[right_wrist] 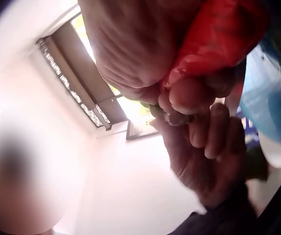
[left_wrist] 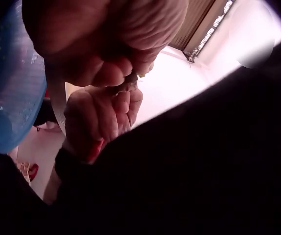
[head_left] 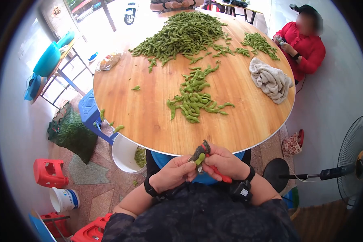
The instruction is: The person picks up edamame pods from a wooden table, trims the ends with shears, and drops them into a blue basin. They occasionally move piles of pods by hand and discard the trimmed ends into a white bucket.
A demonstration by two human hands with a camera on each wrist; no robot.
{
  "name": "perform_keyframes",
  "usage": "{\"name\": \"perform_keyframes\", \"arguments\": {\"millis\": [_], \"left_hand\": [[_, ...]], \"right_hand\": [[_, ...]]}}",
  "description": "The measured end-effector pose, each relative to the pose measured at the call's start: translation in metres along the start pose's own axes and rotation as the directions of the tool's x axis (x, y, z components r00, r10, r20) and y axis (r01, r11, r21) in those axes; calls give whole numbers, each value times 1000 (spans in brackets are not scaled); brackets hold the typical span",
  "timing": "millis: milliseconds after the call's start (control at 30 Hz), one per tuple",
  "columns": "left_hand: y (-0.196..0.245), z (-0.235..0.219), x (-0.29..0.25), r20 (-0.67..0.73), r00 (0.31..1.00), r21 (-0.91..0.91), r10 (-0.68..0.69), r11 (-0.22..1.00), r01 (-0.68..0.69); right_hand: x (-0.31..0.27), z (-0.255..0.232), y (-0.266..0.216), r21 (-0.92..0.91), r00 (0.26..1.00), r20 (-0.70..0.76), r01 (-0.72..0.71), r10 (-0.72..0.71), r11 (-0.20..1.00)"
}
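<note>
Both hands meet just in front of the round table's near edge. My left hand (head_left: 173, 171) pinches a green soybean pod (head_left: 199, 158) between thumb and fingers. In my right hand (head_left: 226, 162) is a red-handled tool (right_wrist: 213, 44), its handle running under the palm; a dark, rough-looking part with a red band stands up between the hands in the head view. The tool's working end is hidden by the fingers. Below the hands, a blue mesh basket (left_wrist: 8, 78) shows. A small heap of pods (head_left: 195, 97) lies on the table ahead of them.
A large pod pile (head_left: 185, 34) covers the far part of the wooden table (head_left: 137, 113). A crumpled cloth (head_left: 270, 80) lies at the right. Left of my legs stands a white bucket (head_left: 125, 155); a fan (head_left: 351, 161) stands right. A person in red (head_left: 308, 52) sits beyond.
</note>
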State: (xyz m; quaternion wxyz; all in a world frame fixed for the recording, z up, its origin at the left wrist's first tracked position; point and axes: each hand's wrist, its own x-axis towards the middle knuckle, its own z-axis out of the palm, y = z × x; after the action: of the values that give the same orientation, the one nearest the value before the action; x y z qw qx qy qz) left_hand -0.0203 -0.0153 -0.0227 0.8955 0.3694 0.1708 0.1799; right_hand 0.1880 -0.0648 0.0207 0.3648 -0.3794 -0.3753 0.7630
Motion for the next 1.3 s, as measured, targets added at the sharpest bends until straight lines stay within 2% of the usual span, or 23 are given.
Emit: {"name": "perform_keyframes", "arguments": {"millis": [67,100,133,167,233,267,300,333,400,467,500,533,600,667,733,767,800,867,900,1033,1100,1233,1300], "left_hand": [[-3,-5,3,-99,994,190,-34,980,53],[2,2,3,-94,995,189,-35,981,52],[10,14,1,-147,969,516,197,851,-95],[13,22,-1,-120,898,782,424,598,-178],[15,15,-5,-120,916,812,383,569,-132],[19,12,-6,-118,931,846,345,527,-88],[21,15,-3,-124,939,859,320,509,-60],[17,13,2,-105,951,855,290,515,-63],[15,19,8,-37,940,899,339,422,-117],[6,14,13,-4,940,879,341,450,-160],[6,14,13,-9,947,893,321,430,-137],[6,14,14,-41,962,906,270,416,-78],[6,17,13,-74,983,853,171,521,-26],[5,13,13,-17,986,839,164,539,-76],[7,15,13,-28,999,667,-32,744,42],[4,12,13,7,999,666,-38,745,24],[0,8,13,12,999,670,-31,742,15],[-6,2,12,47,997,586,-60,810,21],[-5,2,11,39,996,603,-81,796,41],[-7,4,6,-24,994,556,-105,825,101],[-11,-5,7,-24,994,492,-109,864,106],[-23,-17,6,-63,994,378,-92,919,109],[-20,-15,5,-49,982,360,-185,914,190]], "right_hand": [[1,-3,1,75,1000,-12,1,0,997],[1,-6,1,-85,998,-48,43,-47,995],[0,-8,0,-245,992,-76,77,-98,967],[-4,-8,-2,-247,993,-78,71,-92,967],[-9,-6,-10,-645,968,-133,79,-214,760],[-6,-6,-6,-653,967,-122,90,-222,752],[-2,-6,4,-834,894,-18,234,-448,499],[2,-5,7,-931,766,157,325,-623,164],[0,4,8,-940,801,157,301,-578,161],[-4,2,8,-943,834,156,286,-529,172],[-6,1,5,-949,876,122,241,-466,204],[-7,1,1,-952,867,142,252,-478,174],[-8,0,-2,-941,957,54,144,-285,306],[-4,-8,2,-941,958,88,170,-273,293],[-3,-10,-3,-832,955,122,247,-270,497],[-6,-7,-8,-787,987,59,138,-149,602],[-5,-7,-9,-792,986,61,141,-154,594],[-3,-7,-2,-646,999,-33,-10,-16,764],[-2,-9,3,-599,999,-32,-27,9,800],[2,-7,9,-559,997,-66,-69,39,826],[-1,-1,7,-617,994,-92,-6,-65,787],[-4,-2,14,-654,992,-106,-16,-71,757],[-2,-4,21,-799,967,16,165,-254,578]]}}
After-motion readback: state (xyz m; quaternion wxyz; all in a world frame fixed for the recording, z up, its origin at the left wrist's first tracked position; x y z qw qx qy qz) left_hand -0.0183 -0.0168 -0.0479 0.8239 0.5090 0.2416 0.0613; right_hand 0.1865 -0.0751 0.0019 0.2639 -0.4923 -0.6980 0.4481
